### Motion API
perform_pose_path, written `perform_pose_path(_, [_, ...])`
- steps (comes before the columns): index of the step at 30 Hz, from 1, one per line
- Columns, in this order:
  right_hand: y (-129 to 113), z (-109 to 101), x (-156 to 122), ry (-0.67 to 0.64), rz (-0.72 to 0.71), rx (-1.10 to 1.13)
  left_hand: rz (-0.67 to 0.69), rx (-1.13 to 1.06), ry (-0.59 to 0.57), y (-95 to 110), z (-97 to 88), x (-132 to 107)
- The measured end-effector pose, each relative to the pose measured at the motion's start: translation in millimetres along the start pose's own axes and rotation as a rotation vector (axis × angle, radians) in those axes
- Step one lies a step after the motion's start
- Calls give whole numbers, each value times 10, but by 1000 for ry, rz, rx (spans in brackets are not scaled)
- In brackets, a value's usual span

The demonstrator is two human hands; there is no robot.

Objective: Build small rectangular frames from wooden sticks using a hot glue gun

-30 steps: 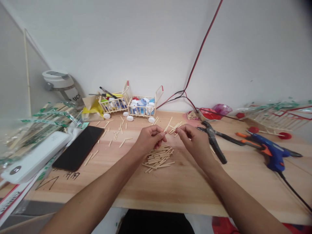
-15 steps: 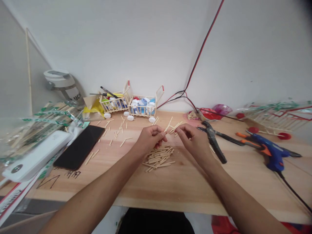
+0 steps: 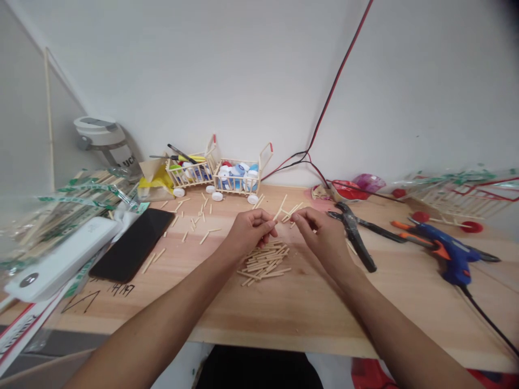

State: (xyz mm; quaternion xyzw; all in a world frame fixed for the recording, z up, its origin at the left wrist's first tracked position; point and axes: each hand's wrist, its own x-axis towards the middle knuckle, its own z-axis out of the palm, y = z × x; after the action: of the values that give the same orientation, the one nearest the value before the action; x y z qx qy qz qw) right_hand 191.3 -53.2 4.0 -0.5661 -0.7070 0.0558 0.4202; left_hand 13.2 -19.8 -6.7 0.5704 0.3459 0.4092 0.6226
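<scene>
My left hand pinches a short wooden stick between thumb and fingertips, above a loose pile of cut wooden sticks. My right hand faces it from the right, its fingertips pressed together. Nothing shows between those fingers, though they hide part of the view. A few more sticks lie on the wooden tabletop just beyond my hands. Black pliers lie close to the right of my right hand.
Two small stick-built carts holding bottle caps stand at the back by the wall. Scattered sticks lie near a black phone and a white power bank. A blue glue gun lies at the right, with its black cord running off the table's front right.
Both hands stay almost in place, still close together above the pile. The whole view has shifted only slightly.
</scene>
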Motion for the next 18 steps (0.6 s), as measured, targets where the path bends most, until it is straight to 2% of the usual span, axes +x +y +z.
perform_pose_path(18, [13,12,-11,-22,24,21,17,10,-7,-18,-3,11])
